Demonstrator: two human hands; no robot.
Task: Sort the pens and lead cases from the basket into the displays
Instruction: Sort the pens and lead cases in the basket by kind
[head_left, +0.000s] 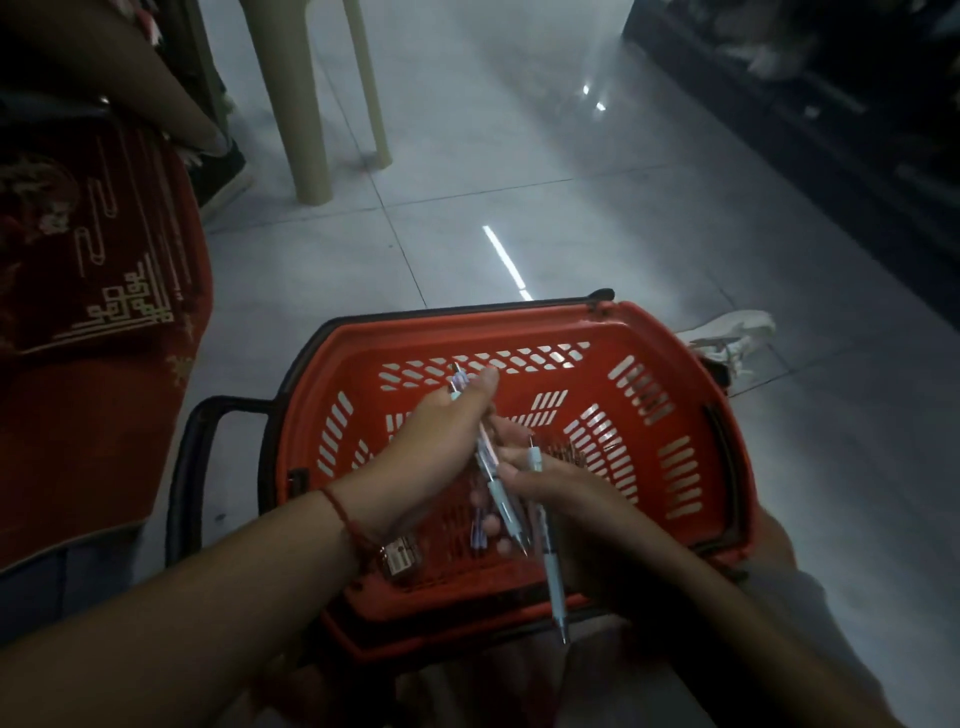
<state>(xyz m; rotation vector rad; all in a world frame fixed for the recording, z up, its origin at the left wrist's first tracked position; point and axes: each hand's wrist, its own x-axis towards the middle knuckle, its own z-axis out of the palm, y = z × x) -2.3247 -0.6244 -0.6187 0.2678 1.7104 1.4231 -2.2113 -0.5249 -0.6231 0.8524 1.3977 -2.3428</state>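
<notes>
Over the red slotted plastic basket (675, 410), the left hand (436, 457) is gripping a bundle of pale-barrelled pens (488, 467), while the right hand (561, 493) is pinching one more slim pen (550, 561). The loose bundle may be slipping back among the small lead case (397, 556) and leftovers; displays are out of view.

Red basket (670, 332) on tiled floor (519, 208), black handle folded out at left. Over it, left hand (441, 452) grips a bundle of pens (491, 467); right hand (556, 488) pinches one pen (550, 561), tip pointing down. Small lead case (399, 555) lies in basket near left wrist.
</notes>
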